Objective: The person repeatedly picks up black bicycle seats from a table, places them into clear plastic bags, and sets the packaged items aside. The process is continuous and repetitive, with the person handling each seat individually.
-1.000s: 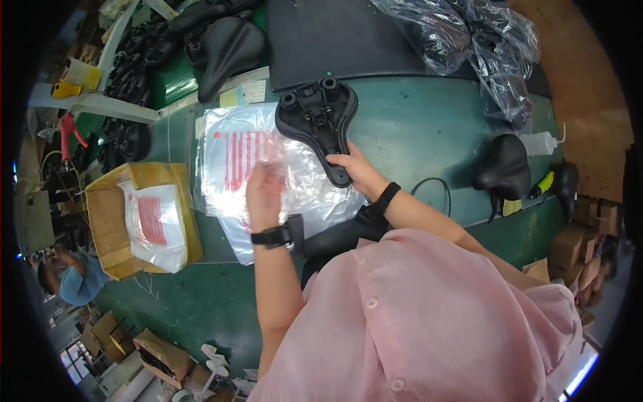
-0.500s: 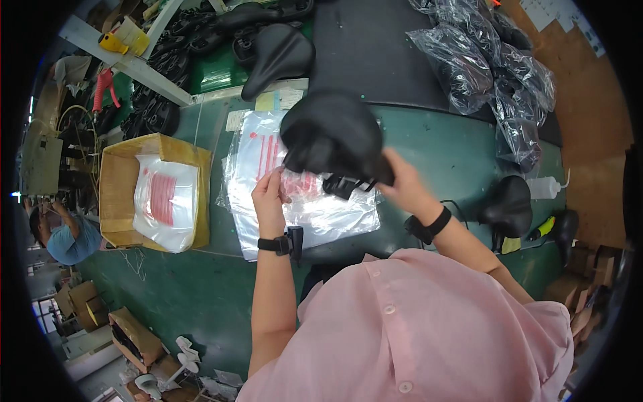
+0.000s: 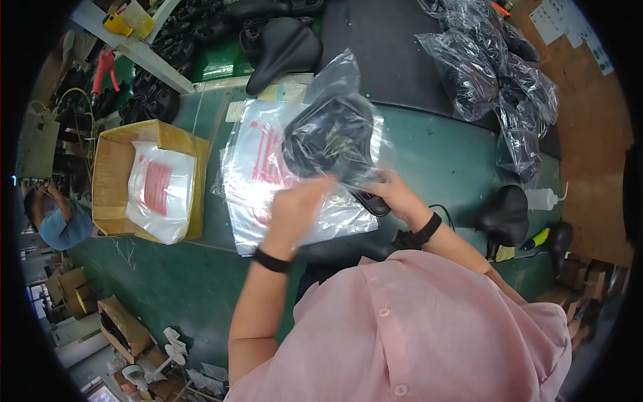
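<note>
- The person's left hand (image 3: pixel 298 204) is closed on the lower edge of a clear, crinkled plastic bag (image 3: pixel 338 100) that is partly drawn over a black padded bicycle saddle (image 3: pixel 328 137)
- The right hand (image 3: pixel 395 194) grips the saddle's narrow black end, which sticks out of the bag just beside the palm
- The saddle in its bag is held up above a flat stack of clear plastic bags with red print (image 3: pixel 261 167), which lies on the green work table (image 3: pixel 435 154) (the stack's near edge reaches almost to the table's front)
- Left of the stack stands an open brown cardboard box (image 3: pixel 110 144) with more red-printed bags inside
- A bare black saddle (image 3: pixel 506 214) rests on the table to the right, well apart from the hands
- Several bagged saddles (image 3: pixel 489 80) are heaped at the far right of the table
- Another unbagged black saddle (image 3: pixel 284 50) lies beyond the stack
</note>
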Demonstrator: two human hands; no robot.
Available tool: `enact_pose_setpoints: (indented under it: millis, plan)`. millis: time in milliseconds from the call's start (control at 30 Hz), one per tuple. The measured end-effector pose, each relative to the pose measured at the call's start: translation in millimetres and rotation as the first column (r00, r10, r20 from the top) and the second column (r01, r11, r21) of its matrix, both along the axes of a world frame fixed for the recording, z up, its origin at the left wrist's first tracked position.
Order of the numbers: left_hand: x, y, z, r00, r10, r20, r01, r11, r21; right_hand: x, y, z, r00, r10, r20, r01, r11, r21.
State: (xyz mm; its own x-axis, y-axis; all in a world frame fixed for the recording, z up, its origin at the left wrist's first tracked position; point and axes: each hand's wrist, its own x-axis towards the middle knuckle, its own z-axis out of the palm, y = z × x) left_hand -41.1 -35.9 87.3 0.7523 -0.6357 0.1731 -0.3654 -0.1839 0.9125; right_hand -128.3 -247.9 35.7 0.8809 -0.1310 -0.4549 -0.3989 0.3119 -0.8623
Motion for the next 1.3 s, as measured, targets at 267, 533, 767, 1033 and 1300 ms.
enact_pose_setpoints:
  millis: [267,533,767,1033,1300]
  plan:
    - [-70.9,-105.7,10.8,0.794,-0.524,0.309,0.568,0.820,-0.068,11.5,-57.0,-38.8,0.990,-0.112,0.087,0.134,0.935,-0.328]
    - [-20.8,-58.4,-108.5,0.981,-0.117,0.155,0.049,0.921,0.386,94.0,-273.7,38.3,0.484,-0.828,0.284,0.628,0.555,0.546]
    - [-4.9,-38.0,-167.2,0.985,-0.168,0.049,0.143,0.933,0.331,285.1,-14.2,-46.1,0.992,0.112,-0.054,-0.103,0.983,0.150]
    - [-4.7,-37.3,-142.5,0.981,-0.192,-0.002,0.189,0.964,0.185,403.4,87.4,-106.0,0.762,-0.645,-0.055,0.581,0.643,0.499]
    - [-5.0,-56.7,-153.6,0.992,-0.099,0.082,0.059,0.916,0.397,310.3,5.5,-8.4,0.946,-0.318,-0.058,0.236,0.558,0.795]
